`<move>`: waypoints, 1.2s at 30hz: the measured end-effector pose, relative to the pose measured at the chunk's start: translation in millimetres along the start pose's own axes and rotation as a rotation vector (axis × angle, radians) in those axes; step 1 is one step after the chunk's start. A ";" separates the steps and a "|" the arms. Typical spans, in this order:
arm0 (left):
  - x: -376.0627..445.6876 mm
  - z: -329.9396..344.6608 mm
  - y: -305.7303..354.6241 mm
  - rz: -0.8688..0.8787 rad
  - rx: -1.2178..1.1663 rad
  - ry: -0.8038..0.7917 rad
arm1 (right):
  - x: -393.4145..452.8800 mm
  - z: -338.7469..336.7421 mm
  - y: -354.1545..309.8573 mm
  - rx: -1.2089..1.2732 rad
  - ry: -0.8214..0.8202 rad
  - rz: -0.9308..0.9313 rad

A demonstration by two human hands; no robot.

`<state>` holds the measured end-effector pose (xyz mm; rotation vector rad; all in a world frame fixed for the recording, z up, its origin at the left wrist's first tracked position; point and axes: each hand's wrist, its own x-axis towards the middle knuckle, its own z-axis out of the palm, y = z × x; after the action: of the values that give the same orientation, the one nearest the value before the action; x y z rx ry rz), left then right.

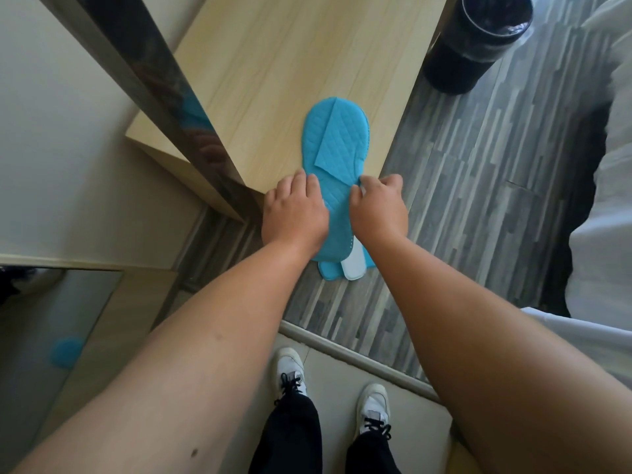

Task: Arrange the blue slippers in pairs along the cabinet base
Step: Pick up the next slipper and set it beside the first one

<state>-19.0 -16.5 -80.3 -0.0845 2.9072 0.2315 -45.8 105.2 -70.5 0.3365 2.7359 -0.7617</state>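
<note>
Hands in pinching grip on blue slippers, stacked, overhanging wooden cabinet edge above floor.

The slippers lay stacked on the cabinet top, between the left hand and right hand; a bin stood beyond the right hand.

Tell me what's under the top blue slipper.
Under the top blue slipper, near its heel, another blue piece and a white sole stick out. How many slippers are stacked is hidden by both hands.
</note>
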 end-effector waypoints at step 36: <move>-333.9 181.8 -168.0 -1.226 -1.097 0.130 | -239.0 243.8 -2.5 -0.315 -0.633 -0.397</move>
<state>357.9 -139.4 -205.1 -1.8878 1.9035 1.4462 226.5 -61.7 -191.4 -0.4545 2.2645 -0.4072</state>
